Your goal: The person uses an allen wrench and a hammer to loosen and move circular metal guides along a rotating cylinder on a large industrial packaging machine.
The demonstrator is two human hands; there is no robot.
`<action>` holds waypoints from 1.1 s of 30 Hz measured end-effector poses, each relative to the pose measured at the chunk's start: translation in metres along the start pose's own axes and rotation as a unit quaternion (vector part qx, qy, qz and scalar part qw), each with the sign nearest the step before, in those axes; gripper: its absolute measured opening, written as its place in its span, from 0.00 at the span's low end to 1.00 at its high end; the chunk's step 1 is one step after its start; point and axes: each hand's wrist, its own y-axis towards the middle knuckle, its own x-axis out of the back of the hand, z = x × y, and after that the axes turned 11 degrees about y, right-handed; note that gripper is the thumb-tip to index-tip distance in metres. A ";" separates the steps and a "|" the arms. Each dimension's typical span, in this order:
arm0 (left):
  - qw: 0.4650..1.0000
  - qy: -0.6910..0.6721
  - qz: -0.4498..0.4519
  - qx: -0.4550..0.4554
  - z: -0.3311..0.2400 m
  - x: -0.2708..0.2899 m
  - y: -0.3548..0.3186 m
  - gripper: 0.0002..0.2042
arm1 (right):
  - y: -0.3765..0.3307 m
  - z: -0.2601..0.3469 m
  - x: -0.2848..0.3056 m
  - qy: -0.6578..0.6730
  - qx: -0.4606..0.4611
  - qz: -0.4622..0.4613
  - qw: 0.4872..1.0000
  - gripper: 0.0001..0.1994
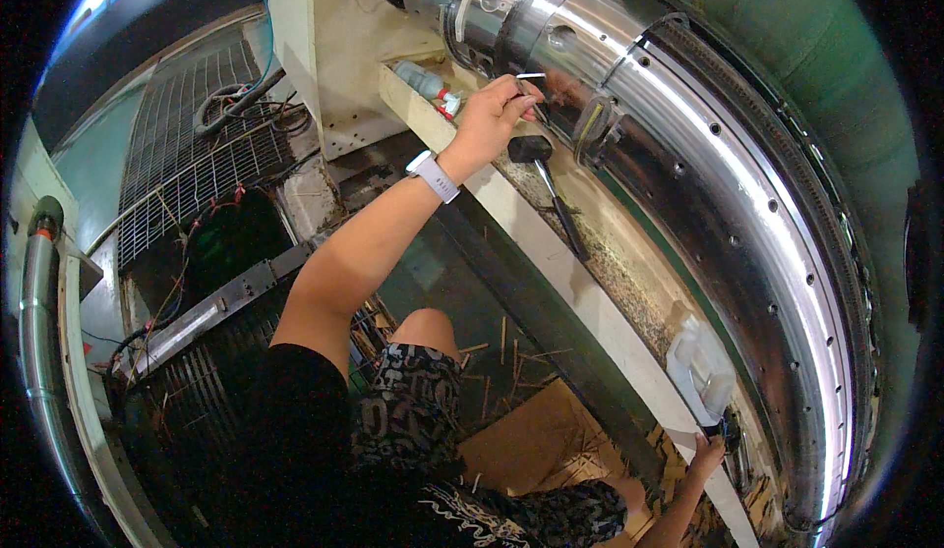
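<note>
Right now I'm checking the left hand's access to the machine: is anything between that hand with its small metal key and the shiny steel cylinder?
Nothing visible. The left hand already holds the small metal key up against the steel cylinder. The black mallet lies below the hand on the ledge, out of the way.

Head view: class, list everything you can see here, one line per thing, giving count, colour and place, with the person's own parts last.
machine cylinder: one, polished silver steel with rows of small holes, upper right.
hex key: one, silver, in the left hand's fingers against the cylinder.
mallet: one, black head and handle, lying on the cream ledge below the left hand.
ledge: one, cream, running diagonally beside the cylinder.
plastic jug: one, white, on the ledge lower right.
bottle: one, grey-green, in the tray at top centre.
metal grating: one, grey, upper left.
cardboard: one, brown, on the floor.
wristband: one, white, left wrist.
left hand: raised, gripping the hex key.
right hand: low, just below the jug.
</note>
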 end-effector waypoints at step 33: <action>0.995 -0.096 -0.005 0.030 0.006 -0.019 -0.001 0.04 | -0.004 -0.001 0.004 0.040 0.021 0.006 0.999 0.18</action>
